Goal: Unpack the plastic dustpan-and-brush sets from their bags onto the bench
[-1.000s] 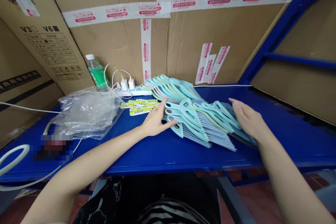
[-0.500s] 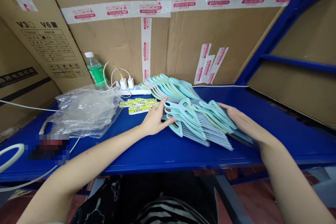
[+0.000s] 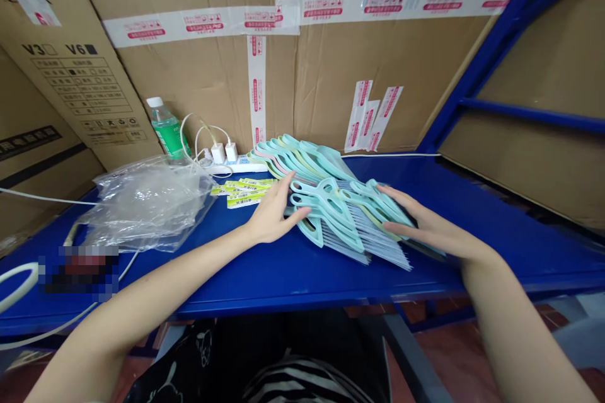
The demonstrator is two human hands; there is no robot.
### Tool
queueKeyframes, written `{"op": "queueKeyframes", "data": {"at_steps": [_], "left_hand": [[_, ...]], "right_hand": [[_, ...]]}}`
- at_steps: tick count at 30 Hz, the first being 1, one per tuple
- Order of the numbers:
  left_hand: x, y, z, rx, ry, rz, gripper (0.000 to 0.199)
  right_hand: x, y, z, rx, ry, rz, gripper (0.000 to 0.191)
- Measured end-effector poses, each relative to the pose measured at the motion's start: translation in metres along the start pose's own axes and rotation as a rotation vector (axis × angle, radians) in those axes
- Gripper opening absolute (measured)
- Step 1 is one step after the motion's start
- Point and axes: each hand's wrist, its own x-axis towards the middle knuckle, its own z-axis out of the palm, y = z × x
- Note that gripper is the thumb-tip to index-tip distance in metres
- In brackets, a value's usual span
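Observation:
Several pale-blue hand brushes [image 3: 331, 201] with grey bristles lie overlapping on the blue table [image 3: 265, 277]. My left hand [image 3: 274, 211] rests against their handle ends, thumb and fingers apart. At their right side, my right hand [image 3: 420, 223] has its fingers spread over more brushes [image 3: 378, 204], one greenish among them. Neither hand is closed round anything. Behind the brushes is a row of dustpans [image 3: 302, 157] in pale blue, green and pink, their handles towards the left.
Clear plastic bags [image 3: 151, 201] lie at the left, before a green-labelled bottle [image 3: 167, 129]. Yellow-green labels [image 3: 246, 192] lie near a white power strip [image 3: 246, 165] with chargers. Cardboard [image 3: 203, 75] stands behind; a blue frame [image 3: 477, 69] slopes up at the right.
My right hand has shifted left onto the right-hand brushes, its thumb now showing over them. My left hand stays at the handle ends. The whole view has moved slightly.

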Motion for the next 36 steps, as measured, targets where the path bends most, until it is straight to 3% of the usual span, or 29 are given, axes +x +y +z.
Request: {"op": "queueKeyframes", "data": {"at_steps": [2,4,8,10,14,18,27,36], "left_hand": [[0.01,0.007,-0.009,0.041,0.088,0.068,0.059],[0.026,0.019,-0.014,0.09,0.079,0.125,0.048],[0.065,0.045,-0.005,0.304,-0.303,0.269,0.038],[0.083,0.056,0.007,0.401,-0.473,0.268,0.035],[0.104,0.066,0.022,0.473,-0.636,0.249,0.034],[0.109,0.068,0.024,0.475,-0.645,0.274,0.033],[0.124,0.074,0.023,0.352,-0.442,0.301,0.032],[0.118,0.069,0.01,0.459,-0.592,0.3,0.027]], "right_hand": [[0.0,-0.002,0.0,0.013,0.008,-0.02,0.082],[0.001,-0.002,0.0,0.024,0.008,-0.03,0.081],[0.002,0.0,0.001,0.026,0.016,0.001,0.087],[0.002,0.002,0.002,0.017,0.026,0.002,0.087],[0.002,0.004,0.002,-0.005,0.04,-0.005,0.082],[0.003,0.005,0.002,-0.015,0.066,-0.002,0.08],[-0.001,0.015,0.002,0.12,0.152,0.001,0.078],[0.001,0.006,0.004,0.049,0.107,-0.066,0.084]]}}
